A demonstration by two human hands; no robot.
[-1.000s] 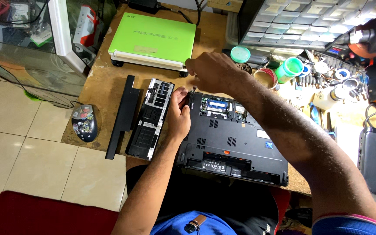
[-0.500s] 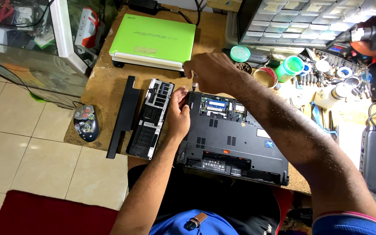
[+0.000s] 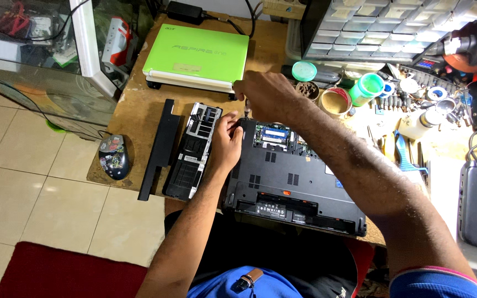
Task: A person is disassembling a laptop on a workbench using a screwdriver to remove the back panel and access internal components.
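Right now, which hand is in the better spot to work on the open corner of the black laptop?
Probably the right hand: it is above that corner, seemingly holding a thin tool. The left hand rests on the black laptop edge, steadying it.

You're looking down on a brown wooden worktop [image 3: 139,110] standing on a floor of pale beige tiles [image 3: 34,204]. A dark red mat [image 3: 56,273] lies at your lower left, a glass cabinet [image 3: 34,49] stands upper left, and bright light falls on the worktop's right side.

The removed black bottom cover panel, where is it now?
Head view: the cover panel lies on the desk just left of the left hand, between the long black battery and the upturned laptop.
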